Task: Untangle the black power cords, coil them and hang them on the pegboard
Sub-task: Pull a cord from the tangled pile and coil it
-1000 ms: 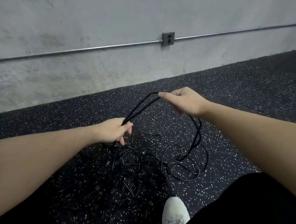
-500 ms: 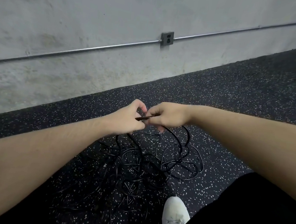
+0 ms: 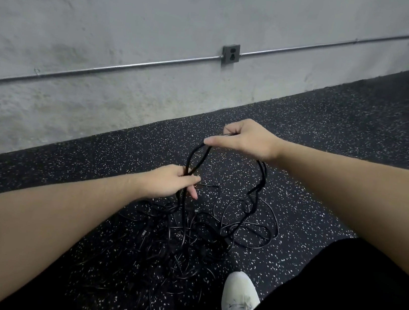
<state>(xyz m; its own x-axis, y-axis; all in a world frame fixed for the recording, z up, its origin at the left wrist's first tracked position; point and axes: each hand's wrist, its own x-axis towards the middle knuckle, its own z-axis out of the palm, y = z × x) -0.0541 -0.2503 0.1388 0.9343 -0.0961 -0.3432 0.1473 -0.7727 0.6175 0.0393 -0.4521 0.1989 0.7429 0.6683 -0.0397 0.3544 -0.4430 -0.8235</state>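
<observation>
Black power cords (image 3: pixel 203 235) lie in one tangled heap on the speckled rubber floor (image 3: pixel 331 135), just ahead of a white sneaker (image 3: pixel 240 296). A doubled strand rises out of the heap: left hand (image 3: pixel 168 182) pinches it low, fingers curled round both runs; right hand (image 3: pixel 248 141) grips the top of the loop higher up, fist closed on it, with more cord hanging off its far side back down into the pile. Risk, as I read it: lifting the right hand further while the left clamps both runs probably cinches whatever knot sits below instead of freeing it. The pile is dense and dark, so crossings and plug ends are hard to read; a plug snagging on another loop would likely drag the whole heap along. The loose loops near the sneaker could catch the foot if it shifts. Behind: concrete wall (image 3: pixel 113 12) with a metal conduit (image 3: pixel 132 66) and a grey outlet box (image 3: pixel 230 54). No pegboard in view, so the hang point is somewhere out of frame.
</observation>
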